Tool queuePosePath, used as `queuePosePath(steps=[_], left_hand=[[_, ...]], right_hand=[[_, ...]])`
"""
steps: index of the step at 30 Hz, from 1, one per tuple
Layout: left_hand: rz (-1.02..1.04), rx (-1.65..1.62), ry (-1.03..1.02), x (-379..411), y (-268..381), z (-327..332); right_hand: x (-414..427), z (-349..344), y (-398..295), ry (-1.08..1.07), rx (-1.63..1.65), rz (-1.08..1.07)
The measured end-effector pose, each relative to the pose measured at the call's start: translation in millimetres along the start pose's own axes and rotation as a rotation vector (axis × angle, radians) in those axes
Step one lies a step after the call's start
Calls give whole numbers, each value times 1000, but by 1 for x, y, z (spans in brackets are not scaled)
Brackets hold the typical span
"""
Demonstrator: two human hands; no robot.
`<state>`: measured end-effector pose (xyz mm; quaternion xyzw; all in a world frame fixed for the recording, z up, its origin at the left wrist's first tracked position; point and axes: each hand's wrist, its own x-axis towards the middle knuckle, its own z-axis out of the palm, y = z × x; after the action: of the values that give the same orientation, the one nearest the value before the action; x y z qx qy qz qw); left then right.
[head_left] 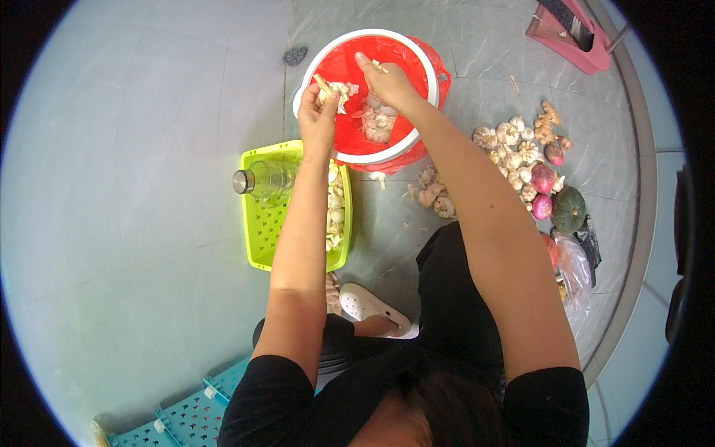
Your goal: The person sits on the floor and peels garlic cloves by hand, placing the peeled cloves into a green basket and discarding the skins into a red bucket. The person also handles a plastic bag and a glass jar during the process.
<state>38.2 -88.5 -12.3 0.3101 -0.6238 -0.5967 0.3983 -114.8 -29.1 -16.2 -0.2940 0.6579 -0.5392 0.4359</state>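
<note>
My left hand (317, 120) grips a garlic bulb (335, 95) by its dry stem, over the left rim of a round white-rimmed bin (433, 84) lined with a red plastic bag (335, 58). Loose papery skin hangs from the bulb. Above the bin's middle is my right hand (388, 84), its thumb spread away from the fingers. A scrap of garlic skin (380, 66) lies on or against this hand, whose fingertips are partly hidden. Garlic peelings (377, 125) lie at the bottom of the bag.
A lime-green plastic basket (254, 234) holds a glass bottle (271, 181) and several garlic bulbs (335, 209). On the floor at right are more garlic (511, 151), ginger (546, 123), red onions (542, 179), a green squash (568, 209) and a pink dustpan (592, 56). Peelings (433, 193) lie below the bin.
</note>
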Motion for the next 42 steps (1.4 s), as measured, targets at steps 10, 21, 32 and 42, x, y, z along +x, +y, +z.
queuePosePath(steps=[10,21,32,42], left_hand=[[73,57,-24,-8,0,10],[-143,-346,90,1,4,19],[56,-43,9,-5,4,26],[-35,-463,54,3,6,32]], right_hand=[[-12,14,1,-301,-266,-255],[-2,-14,9,-163,-267,-449],[-13,16,-2,-213,-198,-355],[-9,18,4,-124,179,-371]])
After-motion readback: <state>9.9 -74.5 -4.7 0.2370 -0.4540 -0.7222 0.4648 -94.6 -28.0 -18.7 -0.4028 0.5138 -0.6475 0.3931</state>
